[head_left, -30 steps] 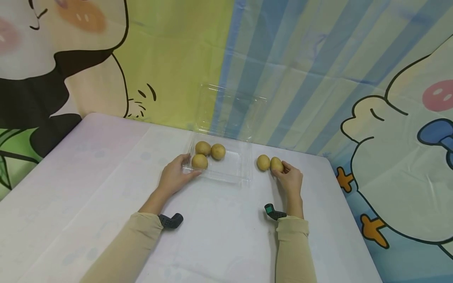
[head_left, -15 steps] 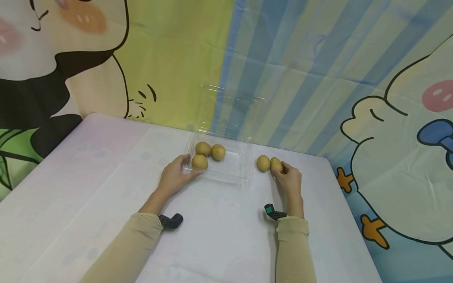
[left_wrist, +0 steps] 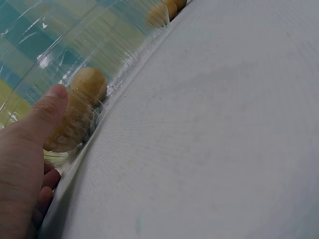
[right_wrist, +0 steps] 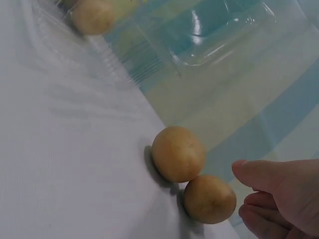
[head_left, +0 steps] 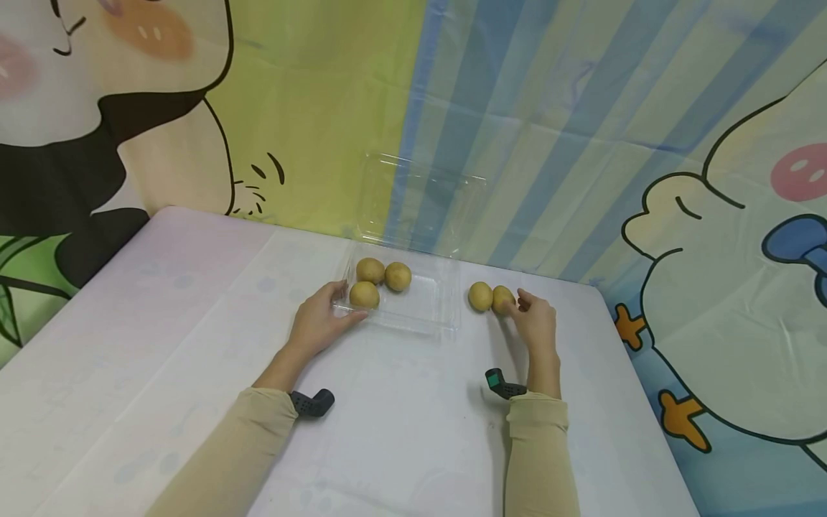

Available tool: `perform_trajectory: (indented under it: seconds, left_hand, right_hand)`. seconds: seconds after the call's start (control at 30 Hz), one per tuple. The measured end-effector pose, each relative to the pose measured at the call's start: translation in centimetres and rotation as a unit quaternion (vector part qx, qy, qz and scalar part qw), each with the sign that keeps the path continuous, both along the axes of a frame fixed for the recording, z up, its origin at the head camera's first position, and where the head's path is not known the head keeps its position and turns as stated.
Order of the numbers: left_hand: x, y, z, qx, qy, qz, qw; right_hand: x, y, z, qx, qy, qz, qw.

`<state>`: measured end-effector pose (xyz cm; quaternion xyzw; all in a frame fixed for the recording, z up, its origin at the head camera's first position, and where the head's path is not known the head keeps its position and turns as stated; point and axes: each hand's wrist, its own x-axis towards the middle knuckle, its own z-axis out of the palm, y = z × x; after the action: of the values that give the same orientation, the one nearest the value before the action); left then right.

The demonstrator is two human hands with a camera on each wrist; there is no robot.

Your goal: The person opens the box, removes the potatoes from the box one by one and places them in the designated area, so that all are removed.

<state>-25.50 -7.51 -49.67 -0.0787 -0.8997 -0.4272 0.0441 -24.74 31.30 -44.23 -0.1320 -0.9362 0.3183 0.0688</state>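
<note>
While two loose potatoes sit touching each other right of centre in the head view, the near potato point(head_left: 502, 299) lies just beside the right hand point(head_left: 535, 321), fingers loosely curled beside it, contact unclear, not gripping; far potato point(head_left: 480, 296) on its left. Left hand point(head_left: 318, 322) at frame centre-left holds the clear tray point(head_left: 431, 310) by its near-left corner, thumb on the rim. Three potatoes point(head_left: 380, 280) clustered in the tray's left half. Tray lid point(head_left: 420, 205) stands open against the cartoon backdrop point(head_left: 581, 129). White table point(head_left: 194, 301)
</note>
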Motion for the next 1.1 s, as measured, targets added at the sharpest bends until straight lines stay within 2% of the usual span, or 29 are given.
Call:
perform_trajectory:
  seconds: [0.2,0.33,0.47,0.8,1.1]
  left_hand:
    - [-0.2,-0.3,0.2,-0.006,0.004,0.003,1.0]
    - [-0.4,-0.6,0.3,-0.007,0.007,0.006,0.9999]
    - [-0.6,-0.6,0.0,-0.005,0.009,0.005,0.9999]
    - [-0.2,0.1,-0.1,0.007,0.001,0.001,1.0]
    - [0.0,0.1,-0.3,0.002,0.012,0.005,0.9999]
  right_hand:
    - [-0.2,-2.7,1.9,-0.008,0.045,0.006,0.999]
    - [-0.8,-6.3,3.1,0.003,0.088,0.03,0.996]
    - [-1.5,-9.8,3.4,0.022,0.095,0.063,0.993]
    - [-3.2,-15.0,2.4,0.039,0.098,0.088,0.991]
    - [-4.3,-16.1,0.6,0.076,0.078,0.107,0.988]
